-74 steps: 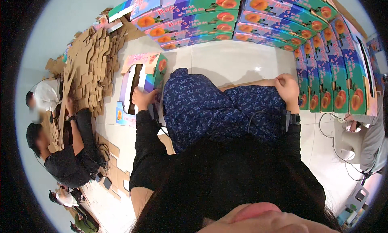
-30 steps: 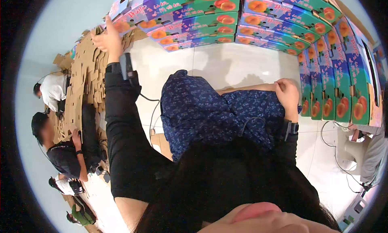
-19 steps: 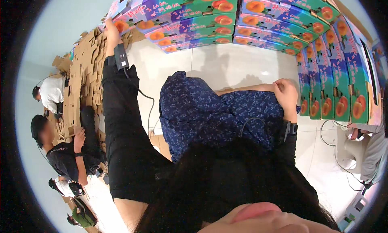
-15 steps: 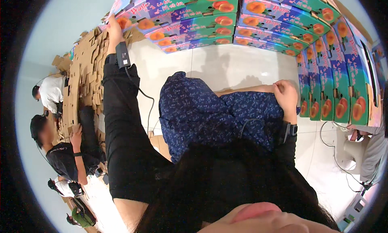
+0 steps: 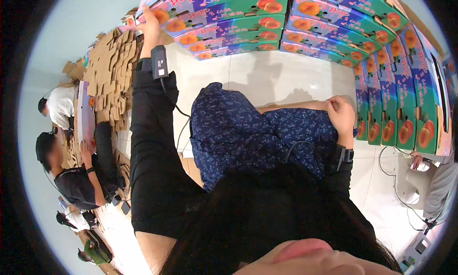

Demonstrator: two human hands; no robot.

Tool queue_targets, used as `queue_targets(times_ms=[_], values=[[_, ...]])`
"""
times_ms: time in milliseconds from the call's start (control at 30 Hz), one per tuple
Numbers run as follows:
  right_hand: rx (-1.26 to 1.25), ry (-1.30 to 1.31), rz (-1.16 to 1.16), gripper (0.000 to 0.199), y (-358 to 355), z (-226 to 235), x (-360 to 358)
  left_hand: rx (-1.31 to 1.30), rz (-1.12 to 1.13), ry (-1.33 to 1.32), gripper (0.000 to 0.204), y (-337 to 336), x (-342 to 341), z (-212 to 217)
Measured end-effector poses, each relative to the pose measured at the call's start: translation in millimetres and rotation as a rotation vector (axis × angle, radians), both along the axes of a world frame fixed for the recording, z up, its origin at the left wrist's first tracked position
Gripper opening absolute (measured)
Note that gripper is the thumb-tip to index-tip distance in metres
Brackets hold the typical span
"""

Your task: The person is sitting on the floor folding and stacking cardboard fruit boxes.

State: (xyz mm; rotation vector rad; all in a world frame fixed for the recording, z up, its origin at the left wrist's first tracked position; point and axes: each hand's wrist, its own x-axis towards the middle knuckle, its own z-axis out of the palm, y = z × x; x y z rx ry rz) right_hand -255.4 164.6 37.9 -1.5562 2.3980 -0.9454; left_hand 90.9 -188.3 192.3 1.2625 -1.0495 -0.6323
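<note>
Left hand (image 5: 149, 24) stretched far left, fingers pressed on a peach-printed carton (image 5: 210, 10) atop the tall finished stack, right hand (image 5: 341, 113) loosely curled at a brown cardboard sheet (image 5: 291, 106) on the lap; flat blanks (image 5: 112, 72) remain unfolded.

Open white floor (image 5: 281, 79) ahead; walled by stacked colourful fruit cartons (image 5: 305, 22) beyond and right, flattened cardboard pile (image 5: 109, 79) left.

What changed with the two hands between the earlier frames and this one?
The left hand left the flat box low beside the lap and reached up and out to the stacked colourful fruit boxes, now touching their end. The right hand stayed on the brown cardboard across the lap.
</note>
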Motion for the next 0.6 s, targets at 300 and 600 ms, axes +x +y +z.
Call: queue_targets(times_ms=[300, 600], values=[[0.063, 0.029, -0.016, 0.017, -1, 1, 1, 0.044, -0.318, 0.171, 0.110, -107, 76, -56], [0.015, 0.068, -0.028, 0.016, 3, 3, 5, 0.201, -0.175, 0.175, 0.084, -87, 40, -26]])
